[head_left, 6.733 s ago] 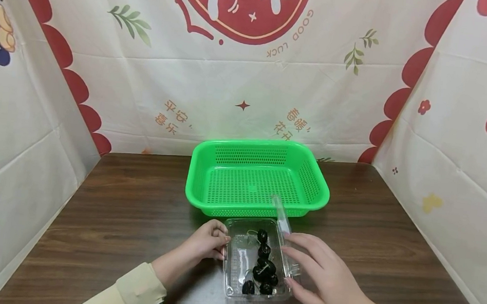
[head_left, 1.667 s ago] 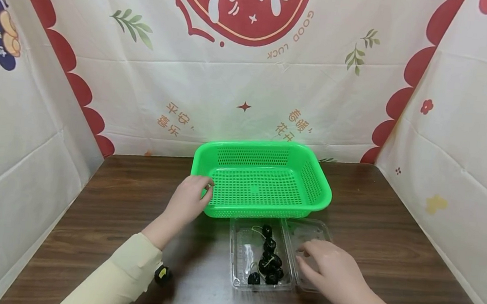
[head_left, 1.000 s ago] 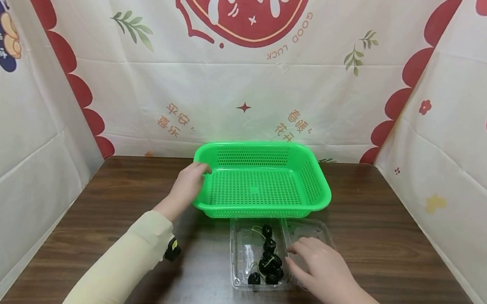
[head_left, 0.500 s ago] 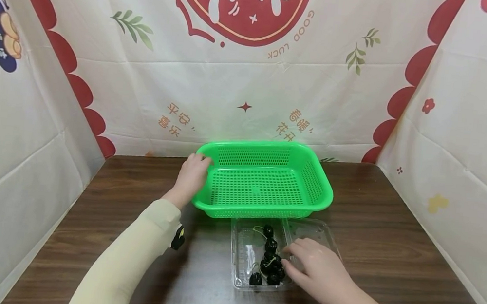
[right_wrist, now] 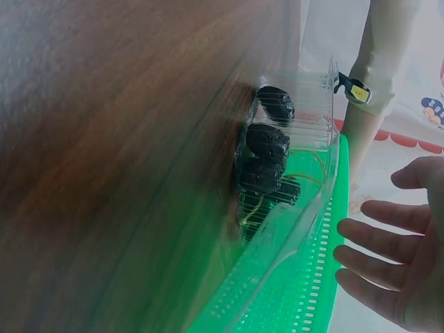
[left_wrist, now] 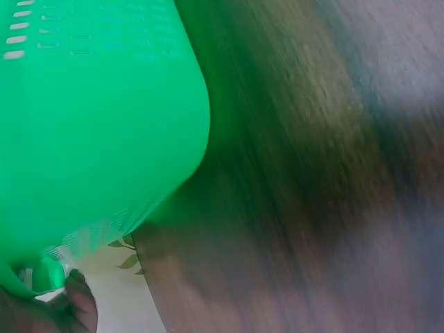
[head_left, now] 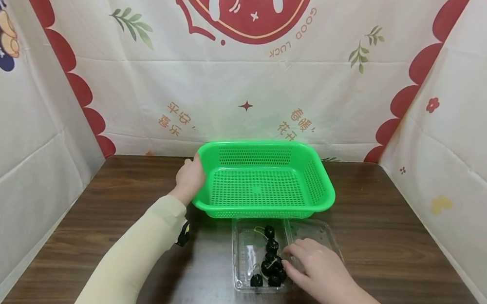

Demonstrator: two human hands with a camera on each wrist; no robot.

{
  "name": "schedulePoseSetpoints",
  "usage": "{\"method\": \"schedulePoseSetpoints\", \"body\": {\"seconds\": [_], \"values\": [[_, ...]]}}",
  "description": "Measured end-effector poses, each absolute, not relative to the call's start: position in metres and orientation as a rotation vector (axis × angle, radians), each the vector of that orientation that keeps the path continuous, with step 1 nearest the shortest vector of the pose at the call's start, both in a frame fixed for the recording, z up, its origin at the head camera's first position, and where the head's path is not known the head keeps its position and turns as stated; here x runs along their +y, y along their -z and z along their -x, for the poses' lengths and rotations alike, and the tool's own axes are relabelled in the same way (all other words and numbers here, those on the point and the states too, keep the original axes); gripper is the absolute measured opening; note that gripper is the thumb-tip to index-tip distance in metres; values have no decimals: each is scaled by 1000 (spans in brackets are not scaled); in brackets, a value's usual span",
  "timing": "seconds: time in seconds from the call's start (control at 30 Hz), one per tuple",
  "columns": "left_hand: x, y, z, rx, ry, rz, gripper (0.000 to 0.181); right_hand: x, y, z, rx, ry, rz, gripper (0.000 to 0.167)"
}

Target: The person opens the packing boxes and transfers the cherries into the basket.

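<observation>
A green plastic basket [head_left: 259, 212] with perforated sides stands at the back of the table. My left hand [head_left: 191, 179] grips its left rim; in the left wrist view a finger [left_wrist: 82, 302] shows by that rim, the rest of the hand mostly cut off. In front of the basket lies a clear plastic box [head_left: 239, 259], its lid [head_left: 315, 227] folded out to the right. Several dark cherries [head_left: 271, 265] with green stems lie in the box. My right hand [head_left: 318, 269] hovers over the lid beside the cherries, its fingers spread and holding nothing in the right wrist view.
The dark wooden table [head_left: 100, 221] is bounded behind by a printed white cloth [head_left: 179, 87], with more cloth on both sides. A black wrist device [head_left: 183, 234] with a yellow mark sits by the left sleeve [head_left: 137, 249].
The box lid, raised earlier, now lies folded out. My left hand went from the box to the basket's left rim and grips it. My right hand moved slightly left, towards the cherries.
</observation>
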State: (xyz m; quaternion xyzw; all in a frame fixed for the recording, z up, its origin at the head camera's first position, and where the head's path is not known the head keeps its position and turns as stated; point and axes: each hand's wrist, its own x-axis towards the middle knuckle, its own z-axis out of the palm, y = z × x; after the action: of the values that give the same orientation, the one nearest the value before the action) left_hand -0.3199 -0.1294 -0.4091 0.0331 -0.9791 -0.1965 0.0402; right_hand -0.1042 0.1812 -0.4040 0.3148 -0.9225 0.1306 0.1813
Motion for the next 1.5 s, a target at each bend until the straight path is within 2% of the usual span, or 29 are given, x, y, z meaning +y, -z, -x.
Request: {"method": "schedulePoseSetpoints", "body": {"seconds": [0.37,0.8,1.1,1.3,1.5], "values": [[-131,402,326,-3044,663,-200,70,191,391,113,-2640,-327,-959,14],[-132,401,329,-3056,654,-256,75,179,402,134,-2474,-273,-1237,13],[-131,408,329,-3051,660,-254,76,171,407,137,-2520,-186,-1279,16],[-131,410,329,-3052,668,-265,77,168,410,136,-2509,-152,-1264,9],[-130,410,327,-3040,669,-260,76,168,412,136,-2509,-146,-1247,10]]}}
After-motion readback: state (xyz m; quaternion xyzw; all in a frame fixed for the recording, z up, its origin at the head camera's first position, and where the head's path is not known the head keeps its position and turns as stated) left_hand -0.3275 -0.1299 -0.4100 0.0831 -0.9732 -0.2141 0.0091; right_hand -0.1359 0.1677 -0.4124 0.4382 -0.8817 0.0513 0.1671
